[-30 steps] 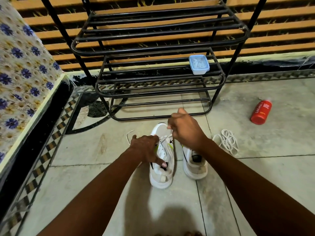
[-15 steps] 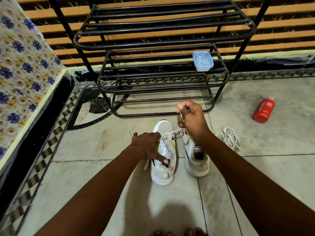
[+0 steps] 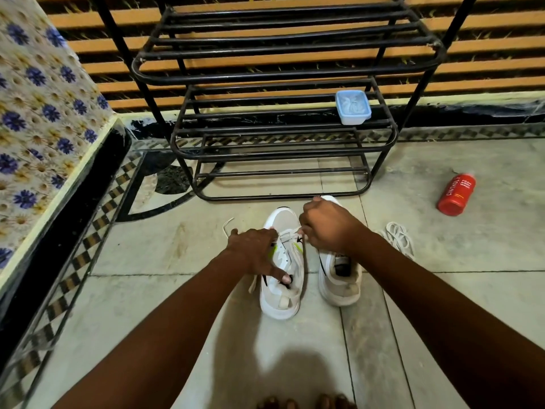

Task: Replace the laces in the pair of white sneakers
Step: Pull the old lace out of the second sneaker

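A person's two bare arms reach down to a pair of white sneakers standing side by side on a tiled floor (image 3: 486,305), toes pointing away.

The left hand (image 3: 253,250) rests on the left sneaker (image 3: 281,302). Its index finger stretches back to press by the shoe's opening, and the other fingers (image 3: 272,233) lie over the lacing. Whether they pinch the lace cannot be told. The right hand (image 3: 327,224) is curled into a fist, its fingers clamped on a white lace (image 3: 290,234) that runs from the left sneaker's eyelets. A loose lace end (image 3: 227,225) trails on the floor just beyond the left fingers.

The right sneaker (image 3: 339,278), under the right wrist, looks unlaced, though the wrist hides part of it. A heap of loose white laces (image 3: 398,239) lies on the floor out past the right hand. So the task seems roughly midway at most: the left sneaker is being threaded, and the right one is still to do.

Half a second earlier the right fist was held higher and further from the shoe, drawing the lace taut. It has now dropped close to the eyelets, nearly meeting the left fingers. The left hand has barely shifted.

Beyond both hands stands a black metal shoe rack (image 3: 283,66) holding a small blue-lidded box (image 3: 352,107). A red bottle (image 3: 455,198) lies far to the right.
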